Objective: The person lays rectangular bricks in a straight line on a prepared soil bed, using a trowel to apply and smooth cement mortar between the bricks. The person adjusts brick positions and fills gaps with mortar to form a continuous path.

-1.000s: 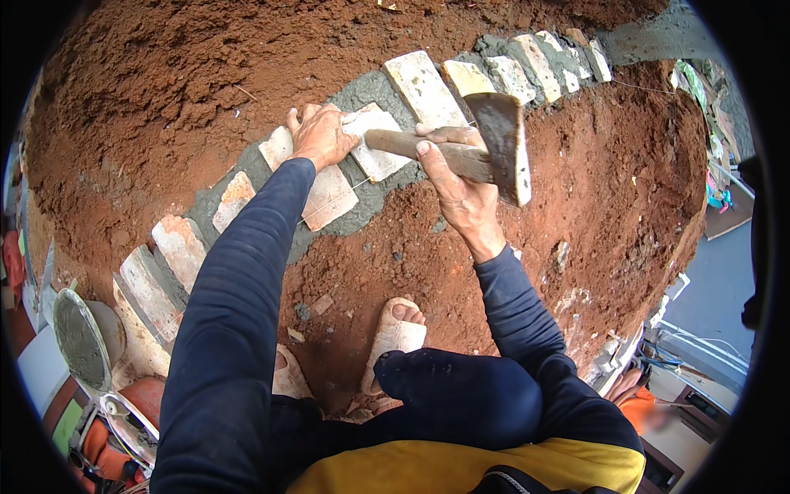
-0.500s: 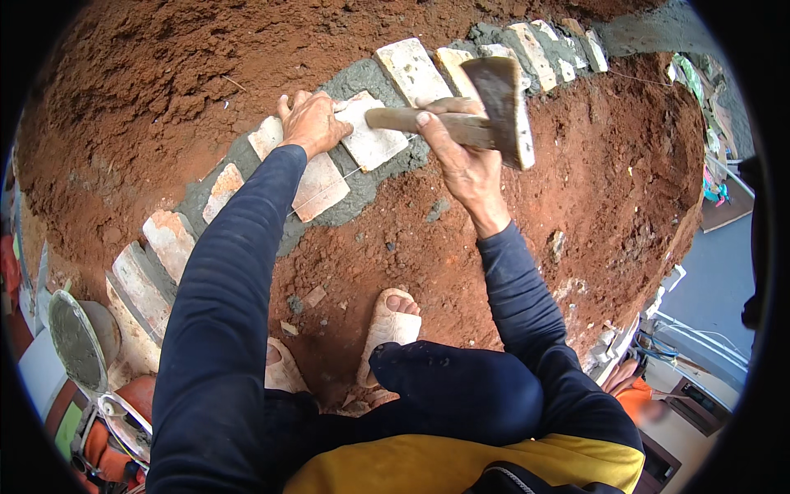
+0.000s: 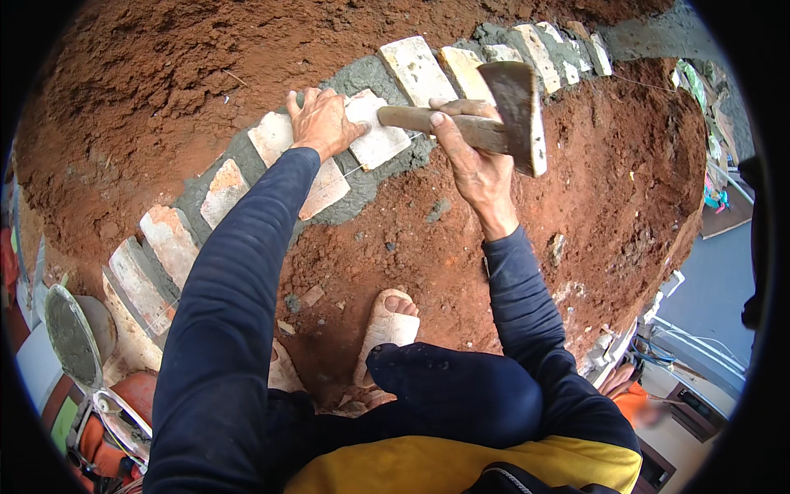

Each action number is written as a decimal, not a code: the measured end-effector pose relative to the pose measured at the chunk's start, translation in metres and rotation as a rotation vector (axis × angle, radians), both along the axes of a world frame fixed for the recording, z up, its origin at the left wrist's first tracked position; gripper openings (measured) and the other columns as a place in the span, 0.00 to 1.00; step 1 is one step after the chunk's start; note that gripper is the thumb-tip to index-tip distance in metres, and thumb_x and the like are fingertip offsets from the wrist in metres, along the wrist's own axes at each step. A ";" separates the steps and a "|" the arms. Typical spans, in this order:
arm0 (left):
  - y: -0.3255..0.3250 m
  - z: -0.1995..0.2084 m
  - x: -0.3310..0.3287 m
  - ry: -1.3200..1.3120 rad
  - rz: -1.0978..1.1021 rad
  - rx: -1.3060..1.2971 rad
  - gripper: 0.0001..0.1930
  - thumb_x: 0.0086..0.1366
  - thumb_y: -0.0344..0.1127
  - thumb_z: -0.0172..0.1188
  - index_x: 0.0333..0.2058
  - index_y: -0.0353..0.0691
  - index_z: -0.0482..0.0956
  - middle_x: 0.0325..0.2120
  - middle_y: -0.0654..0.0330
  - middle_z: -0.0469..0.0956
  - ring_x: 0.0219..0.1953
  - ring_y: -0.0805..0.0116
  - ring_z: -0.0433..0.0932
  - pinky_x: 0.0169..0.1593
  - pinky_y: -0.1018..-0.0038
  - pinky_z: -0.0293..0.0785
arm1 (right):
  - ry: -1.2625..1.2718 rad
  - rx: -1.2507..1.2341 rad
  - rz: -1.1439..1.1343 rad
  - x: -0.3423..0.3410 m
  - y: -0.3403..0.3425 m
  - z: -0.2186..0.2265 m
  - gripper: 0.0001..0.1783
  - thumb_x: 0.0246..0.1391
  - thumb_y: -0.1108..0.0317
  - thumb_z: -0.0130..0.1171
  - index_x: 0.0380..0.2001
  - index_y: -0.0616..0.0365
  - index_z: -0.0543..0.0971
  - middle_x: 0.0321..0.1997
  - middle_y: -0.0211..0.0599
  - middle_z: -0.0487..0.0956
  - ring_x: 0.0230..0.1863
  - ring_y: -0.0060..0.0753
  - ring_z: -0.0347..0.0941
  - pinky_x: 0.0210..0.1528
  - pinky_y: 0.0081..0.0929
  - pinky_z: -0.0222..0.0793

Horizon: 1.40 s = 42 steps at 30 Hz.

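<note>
At the near side, the wearer's yellow-and-dark garment (image 3: 461, 465) and dark-clad knee (image 3: 461, 387) stand above two pale, soil-dusted sandals (image 3: 388, 333) on reddish earth (image 3: 428, 247). The right hand (image 3: 477, 169) is closed around the wooden handle of a broad-bladed tool (image 3: 518, 123), with the thumb along the handle and the dark blade pointing away to the right. The handle's butt lies over the right edge of a pale brick (image 3: 377, 144); whether the two touch cannot be told. This brick sits on a grey mortar strip (image 3: 362, 76), its lower corner by the strip's near edge. The left hand (image 3: 327, 123) is palm down with fingers somewhat spread toward the strip's far edge, its thumb at the pale brick's left side; it partly covers a second brick (image 3: 329, 191). A thin string (image 3: 352, 171) runs along the strip's near edge. Further bricks form a spaced, curving row, from the strip's left end to its right end. Near the left end stands a bucket (image 3: 100, 325) of grey mortar. Beyond the strip rises a crumbly soil bank (image 3: 181, 90). Well apart, at lower right, is another person in orange (image 3: 631, 403).
</note>
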<state>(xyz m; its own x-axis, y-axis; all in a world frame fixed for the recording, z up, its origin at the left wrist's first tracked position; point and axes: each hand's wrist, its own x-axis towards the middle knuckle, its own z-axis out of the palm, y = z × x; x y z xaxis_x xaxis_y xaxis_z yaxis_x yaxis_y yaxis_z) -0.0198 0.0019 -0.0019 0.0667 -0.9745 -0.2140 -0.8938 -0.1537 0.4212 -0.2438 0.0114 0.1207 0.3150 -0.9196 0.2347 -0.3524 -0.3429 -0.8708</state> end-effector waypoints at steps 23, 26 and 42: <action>0.002 -0.010 0.005 0.009 -0.042 0.010 0.36 0.61 0.57 0.71 0.61 0.40 0.78 0.61 0.56 0.76 0.70 0.55 0.62 0.75 0.44 0.39 | -0.133 0.085 -0.002 -0.002 0.018 -0.007 0.10 0.66 0.67 0.66 0.44 0.61 0.82 0.49 0.39 0.85 0.47 0.29 0.81 0.51 0.29 0.77; -0.002 -0.008 0.018 0.026 -0.105 0.057 0.33 0.62 0.54 0.70 0.61 0.42 0.78 0.61 0.58 0.75 0.70 0.55 0.62 0.75 0.45 0.37 | 0.084 0.087 -0.017 -0.002 0.015 -0.008 0.10 0.66 0.66 0.66 0.45 0.61 0.81 0.49 0.39 0.85 0.48 0.30 0.81 0.51 0.31 0.78; -0.017 -0.002 0.028 0.084 -0.102 0.211 0.29 0.59 0.51 0.71 0.58 0.50 0.84 0.59 0.53 0.78 0.71 0.55 0.61 0.74 0.44 0.36 | -0.060 0.119 0.078 0.026 -0.002 -0.010 0.11 0.67 0.65 0.65 0.47 0.59 0.82 0.44 0.34 0.83 0.45 0.26 0.80 0.49 0.27 0.77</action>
<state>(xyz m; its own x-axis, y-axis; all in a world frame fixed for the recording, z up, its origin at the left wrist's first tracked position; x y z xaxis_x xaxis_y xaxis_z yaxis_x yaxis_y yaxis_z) 0.0086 -0.0149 -0.0040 -0.0560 -0.9084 -0.4143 -0.8723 -0.1573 0.4629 -0.2175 0.0098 0.1111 0.3752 -0.9154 0.1459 -0.2753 -0.2603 -0.9255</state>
